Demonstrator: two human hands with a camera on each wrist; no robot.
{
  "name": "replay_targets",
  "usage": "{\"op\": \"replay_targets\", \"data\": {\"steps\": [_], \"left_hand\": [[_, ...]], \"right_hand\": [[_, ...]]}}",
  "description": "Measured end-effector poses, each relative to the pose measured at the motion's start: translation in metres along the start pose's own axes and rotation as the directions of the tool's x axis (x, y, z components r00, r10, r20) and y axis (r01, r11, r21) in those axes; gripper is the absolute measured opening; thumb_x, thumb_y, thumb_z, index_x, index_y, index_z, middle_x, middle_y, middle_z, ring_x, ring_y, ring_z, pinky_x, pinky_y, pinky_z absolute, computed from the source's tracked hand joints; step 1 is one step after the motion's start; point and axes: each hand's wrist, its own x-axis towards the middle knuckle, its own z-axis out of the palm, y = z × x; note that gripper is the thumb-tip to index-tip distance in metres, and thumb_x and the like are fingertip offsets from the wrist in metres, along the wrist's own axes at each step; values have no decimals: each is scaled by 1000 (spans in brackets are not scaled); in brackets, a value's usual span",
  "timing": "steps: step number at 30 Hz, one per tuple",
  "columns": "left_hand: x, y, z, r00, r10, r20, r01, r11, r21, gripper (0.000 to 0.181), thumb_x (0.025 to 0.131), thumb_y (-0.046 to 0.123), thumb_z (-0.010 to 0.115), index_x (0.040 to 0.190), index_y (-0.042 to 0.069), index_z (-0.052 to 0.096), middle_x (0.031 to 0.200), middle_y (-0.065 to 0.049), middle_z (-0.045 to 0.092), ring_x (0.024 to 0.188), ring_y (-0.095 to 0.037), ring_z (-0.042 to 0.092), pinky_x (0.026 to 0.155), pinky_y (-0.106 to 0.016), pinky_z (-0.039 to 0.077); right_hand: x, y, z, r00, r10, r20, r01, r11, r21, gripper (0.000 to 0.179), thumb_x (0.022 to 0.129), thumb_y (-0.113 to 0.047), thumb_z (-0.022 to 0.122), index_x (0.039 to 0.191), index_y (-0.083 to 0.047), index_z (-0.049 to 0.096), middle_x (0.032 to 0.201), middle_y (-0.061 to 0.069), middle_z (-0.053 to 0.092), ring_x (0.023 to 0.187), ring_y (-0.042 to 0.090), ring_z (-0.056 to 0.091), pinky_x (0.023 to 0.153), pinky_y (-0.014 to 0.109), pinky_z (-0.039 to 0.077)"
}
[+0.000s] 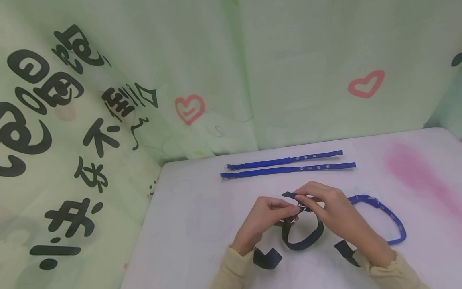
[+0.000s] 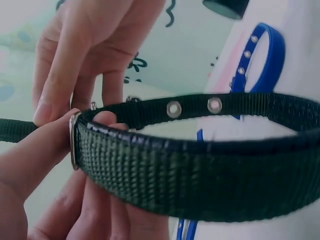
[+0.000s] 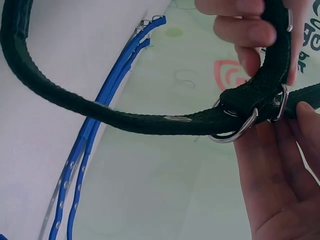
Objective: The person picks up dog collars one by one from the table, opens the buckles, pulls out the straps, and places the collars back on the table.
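Note:
A dark green dog collar is bent into a loop, held up between both hands. My left hand grips it beside the metal buckle. With thumb and fingers, my right hand pinches the strap's free end, which sticks out past the buckle. Two metal eyelets show on the far side of the loop in the left wrist view. Near the buckle a D-shaped ring hangs from the webbing. Fingers partly cover the buckle in the head view.
Two blue collars, a rear one and a front one, lie straight toward the white table's back edge. Another blue collar lies looped beyond the right forearm. Black bands show at both wrists. A printed green curtain hangs behind.

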Motion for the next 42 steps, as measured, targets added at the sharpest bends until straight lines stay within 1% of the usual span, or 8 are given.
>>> {"op": "replay_targets", "data": {"steps": [7, 14, 17, 21, 24, 26, 33, 42], "left_hand": [[-7, -1, 3, 997, 17, -70, -21, 998, -56, 16, 84, 27, 80, 90, 12, 80, 78, -3, 76, 71, -11, 69, 65, -27, 56], [-13, -1, 6, 985, 63, -162, -75, 995, -64, 19, 85, 28, 79, 94, 11, 80, 82, -4, 77, 75, -12, 72, 70, -25, 58], [-15, 1, 7, 978, 76, -193, -92, 993, -71, 19, 85, 27, 80, 94, 10, 80, 84, -5, 77, 78, -12, 73, 75, -26, 59], [-17, 2, 8, 971, 85, -224, -104, 992, -73, 18, 84, 25, 80, 94, 9, 80, 86, -5, 77, 82, -13, 74, 83, -28, 59], [-17, 1, 8, 970, 83, -229, -102, 992, -72, 17, 84, 24, 80, 93, 10, 80, 86, -4, 77, 82, -12, 73, 81, -27, 59], [-18, 1, 8, 971, 78, -225, -97, 993, -73, 17, 84, 24, 81, 94, 10, 80, 86, -4, 77, 80, -12, 73, 77, -26, 59], [-18, -1, 7, 976, 42, -215, -60, 995, -79, 19, 82, 26, 82, 94, 12, 79, 88, -1, 76, 78, -12, 70, 70, -27, 57], [-18, -4, 10, 983, 23, -181, -40, 996, -86, 20, 83, 24, 81, 98, 11, 79, 91, -1, 76, 79, -13, 70, 69, -29, 59]], "right_hand": [[0, 1, 3, 999, -38, 3, 38, 999, -23, 24, 85, 1, 74, 100, -18, 72, 95, -12, 69, 84, 3, 64, 69, 25, 60], [-3, 2, 10, 986, -162, -41, 149, 966, -213, 28, 77, 1, 78, 101, -12, 71, 96, -5, 68, 85, 9, 63, 72, 19, 54], [-3, -1, 11, 991, -129, -46, 114, 963, -246, 26, 78, -3, 79, 101, -10, 71, 95, -3, 68, 82, 11, 63, 69, 24, 56], [-5, -6, 11, 1000, -3, -9, 0, 959, -283, 15, 82, -10, 78, 96, -10, 73, 90, -2, 68, 78, 14, 63, 65, 34, 58], [-6, -8, 10, 998, 53, 28, -42, 953, -301, 9, 86, -11, 76, 95, -11, 74, 87, -4, 68, 76, 13, 61, 64, 33, 56], [-6, -8, 10, 998, 58, 37, -44, 950, -309, 10, 87, -10, 75, 96, -10, 73, 87, -3, 67, 75, 11, 58, 63, 31, 56], [-7, -7, 13, 1000, -22, 0, 21, 954, -299, 16, 83, -3, 76, 98, -9, 72, 90, -2, 68, 76, 10, 60, 66, 32, 59], [-7, -6, 15, 997, -48, -66, 31, 971, -236, 21, 80, 3, 77, 97, -9, 72, 88, -2, 70, 73, 7, 60, 61, 28, 57]]}}
